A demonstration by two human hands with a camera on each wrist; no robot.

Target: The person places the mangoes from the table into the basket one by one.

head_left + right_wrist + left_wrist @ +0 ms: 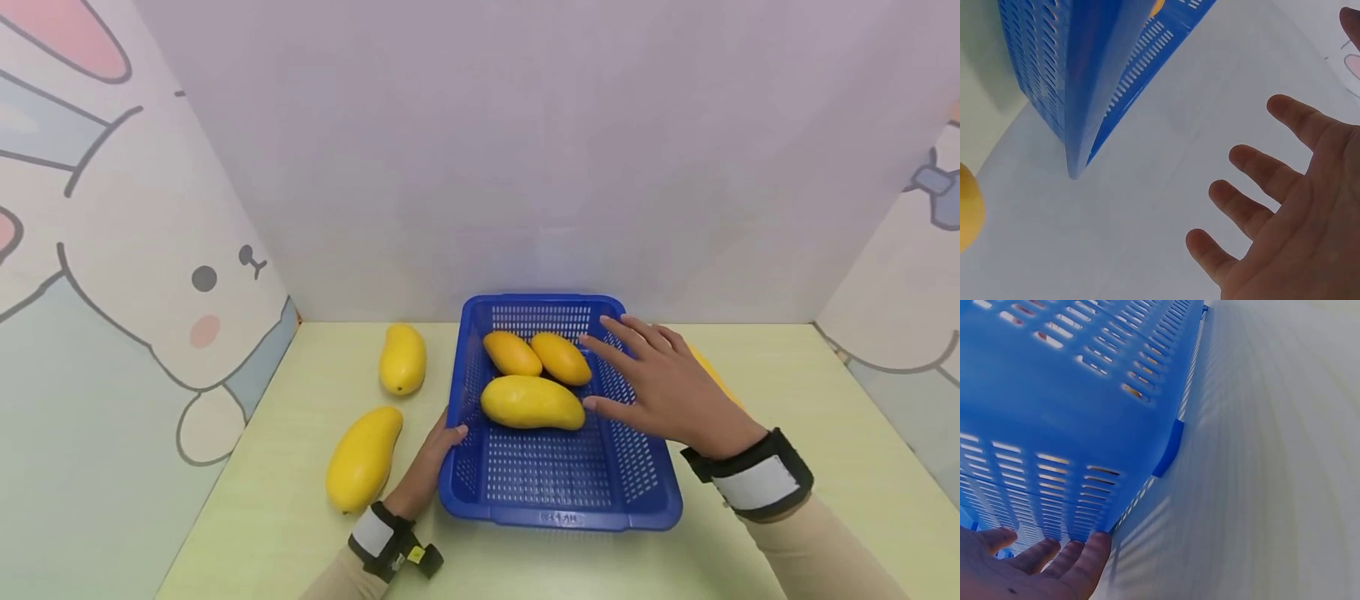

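Observation:
A blue plastic basket (551, 492) with slotted walls stands on the table, holding two small orange-yellow mangoes (512, 354) and one larger yellow mango (532, 402). My left hand (429, 462) grips its left side, thumb over the rim; in the left wrist view its fingers (1088, 565) lie along the slotted outer wall. Above the basket's right rim, my right hand (667, 387) is spread with nothing in it. The right wrist view shows those fingers (1260, 172) apart from the basket wall (1079, 81).
Two yellow mangoes (402, 360) (363, 460) lie on the table (255, 500) left of the basket. Another yellow thing (712, 371) is mostly hidden behind my right hand. A pale wall (525, 167) rises behind the table, with rabbit-printed panels (150, 275) at the sides.

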